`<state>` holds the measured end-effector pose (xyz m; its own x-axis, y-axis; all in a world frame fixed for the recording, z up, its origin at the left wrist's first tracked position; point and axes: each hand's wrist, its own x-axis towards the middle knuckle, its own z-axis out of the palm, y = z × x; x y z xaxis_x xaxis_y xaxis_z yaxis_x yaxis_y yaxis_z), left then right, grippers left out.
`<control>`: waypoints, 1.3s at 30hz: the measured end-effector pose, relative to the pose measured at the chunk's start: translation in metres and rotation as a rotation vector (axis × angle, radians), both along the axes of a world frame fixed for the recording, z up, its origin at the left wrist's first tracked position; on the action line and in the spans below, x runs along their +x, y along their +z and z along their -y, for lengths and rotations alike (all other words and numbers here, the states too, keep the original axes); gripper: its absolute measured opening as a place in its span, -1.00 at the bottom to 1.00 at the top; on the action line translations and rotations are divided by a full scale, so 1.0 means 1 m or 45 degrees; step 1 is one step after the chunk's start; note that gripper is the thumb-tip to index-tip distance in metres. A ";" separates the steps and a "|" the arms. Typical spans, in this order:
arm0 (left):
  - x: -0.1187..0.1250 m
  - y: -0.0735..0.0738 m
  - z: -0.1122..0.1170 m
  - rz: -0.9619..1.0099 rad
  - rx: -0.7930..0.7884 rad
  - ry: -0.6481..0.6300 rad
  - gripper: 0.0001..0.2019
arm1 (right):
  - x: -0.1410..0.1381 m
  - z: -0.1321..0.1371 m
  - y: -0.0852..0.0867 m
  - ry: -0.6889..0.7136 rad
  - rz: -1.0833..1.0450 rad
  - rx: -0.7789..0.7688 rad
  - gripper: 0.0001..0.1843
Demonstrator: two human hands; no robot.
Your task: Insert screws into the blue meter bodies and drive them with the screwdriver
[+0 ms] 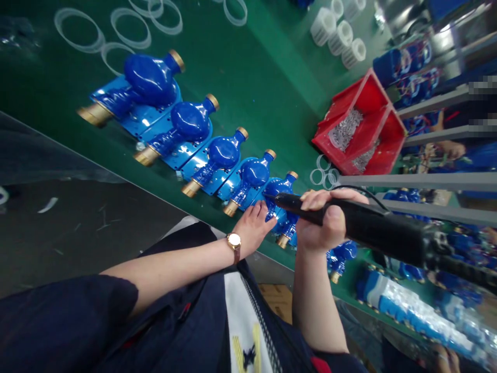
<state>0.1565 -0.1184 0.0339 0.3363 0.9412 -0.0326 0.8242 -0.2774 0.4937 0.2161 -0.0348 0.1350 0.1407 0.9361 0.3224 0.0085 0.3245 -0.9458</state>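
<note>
A row of blue water meters (224, 151) with brass threaded ends lies along the table edge, each against a lighter blue plate. My right hand (320, 217) is wrapped round a black electric screwdriver (382, 228), its cord looping near the fingers. The screwdriver's tip points left and down at a blue water meter (280, 187) near the row's right part. My left hand (254, 225), with a wristwatch (234, 241) on the wrist, grips this meter's lower side with bent fingers and thumb. The exact contact of the tip is too small to make out.
A red divided bin (363, 124) holds small metal screws. Clear rings (130, 28) lie at the upper left, and white plastic pieces (341, 36) at the top. Grey rails (419, 181) cross the right side. Another person's hand (452, 150) shows beyond them.
</note>
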 end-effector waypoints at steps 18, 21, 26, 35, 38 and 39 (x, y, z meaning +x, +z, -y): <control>0.001 0.004 -0.001 0.009 0.014 -0.004 -0.77 | -0.005 -0.009 -0.016 0.149 -0.030 -0.008 -0.83; 0.000 0.004 -0.002 0.010 0.010 -0.024 -0.77 | -0.004 -0.011 -0.017 0.177 -0.021 -0.001 -0.82; -0.002 0.005 -0.002 -0.002 0.013 -0.034 -0.76 | -0.004 -0.014 -0.018 0.203 -0.013 0.001 -0.82; 0.002 0.002 -0.001 0.064 -0.062 0.014 -0.72 | 0.000 -0.011 -0.024 0.157 0.010 -0.024 -0.80; -0.006 0.010 -0.001 0.153 -0.165 -0.012 -0.58 | 0.002 -0.009 -0.015 0.187 0.059 -0.120 -0.76; -0.012 0.014 0.000 0.193 -0.196 -0.038 -0.49 | 0.002 -0.009 -0.010 0.185 0.060 -0.122 -0.76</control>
